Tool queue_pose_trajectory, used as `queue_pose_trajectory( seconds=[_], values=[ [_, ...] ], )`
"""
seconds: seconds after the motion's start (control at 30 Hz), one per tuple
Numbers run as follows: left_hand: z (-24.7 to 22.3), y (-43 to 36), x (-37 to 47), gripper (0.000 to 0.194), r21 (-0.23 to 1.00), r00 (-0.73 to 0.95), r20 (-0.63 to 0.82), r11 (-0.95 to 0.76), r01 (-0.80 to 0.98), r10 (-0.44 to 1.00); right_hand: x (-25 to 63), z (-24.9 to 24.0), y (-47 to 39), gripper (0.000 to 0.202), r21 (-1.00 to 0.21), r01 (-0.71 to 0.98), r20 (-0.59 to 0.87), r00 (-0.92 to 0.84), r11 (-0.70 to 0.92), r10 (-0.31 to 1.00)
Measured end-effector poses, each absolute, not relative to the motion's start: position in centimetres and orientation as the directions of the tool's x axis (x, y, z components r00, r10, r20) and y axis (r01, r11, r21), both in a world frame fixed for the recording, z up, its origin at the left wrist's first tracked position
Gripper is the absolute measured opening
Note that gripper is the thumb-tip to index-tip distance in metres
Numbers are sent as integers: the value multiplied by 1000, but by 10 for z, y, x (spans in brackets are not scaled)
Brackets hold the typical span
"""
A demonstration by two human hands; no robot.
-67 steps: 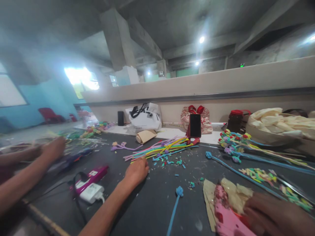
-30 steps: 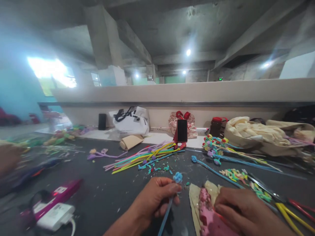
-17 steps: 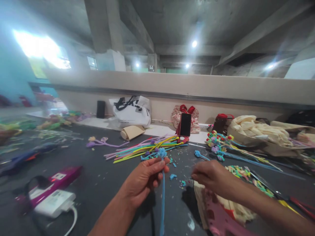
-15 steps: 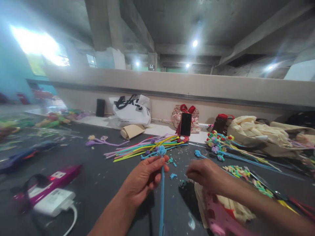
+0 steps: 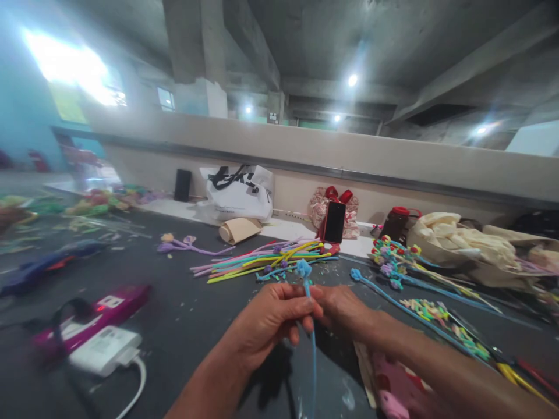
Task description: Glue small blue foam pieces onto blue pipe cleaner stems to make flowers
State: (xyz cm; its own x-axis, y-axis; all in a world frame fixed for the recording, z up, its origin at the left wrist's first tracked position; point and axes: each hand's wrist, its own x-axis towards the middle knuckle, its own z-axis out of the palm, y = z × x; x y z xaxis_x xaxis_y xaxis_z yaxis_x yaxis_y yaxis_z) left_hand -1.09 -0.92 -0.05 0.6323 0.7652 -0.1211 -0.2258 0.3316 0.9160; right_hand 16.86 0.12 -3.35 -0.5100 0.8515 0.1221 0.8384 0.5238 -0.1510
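Observation:
My left hand is closed around a blue fuzzy stem with a knotted blue head on top; the stem hangs down below the fingers. Right behind the stem, my right hand meets the left fingertips; its fingertips are hidden. Beyond the hands lies a bundle of coloured fuzzy stems. Another blue stem with a knotted head rests on the dark table to the right, running under my right forearm.
A pink tool lies under my right forearm. Cut pieces, flower stems and scissors are at right. A purple power strip with a white charger is at left; a phone stands behind.
My right hand has moved left to meet my left hand at the stem. The held blue stem and my left hand have shifted slightly right in the view.

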Motion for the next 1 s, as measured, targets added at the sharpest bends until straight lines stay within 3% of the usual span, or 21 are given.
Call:
queue_pose_trajectory(
  seconds=[0.27,0.6,1.0],
  values=[
    [-3,-10,-7,27,909,663,-179,381,-172,726,178,-21,-9,11,-376,835,190,-355,402,915],
    [-13,-7,-1,16,913,583,-199,366,-182,787,183,-9,-14,5,-789,576,80,-248,213,966],
    [-20,-8,2,19,958,564,-183,275,-82,805,182,-16,-8,18,-916,397,-13,-187,64,982]
  ],
)
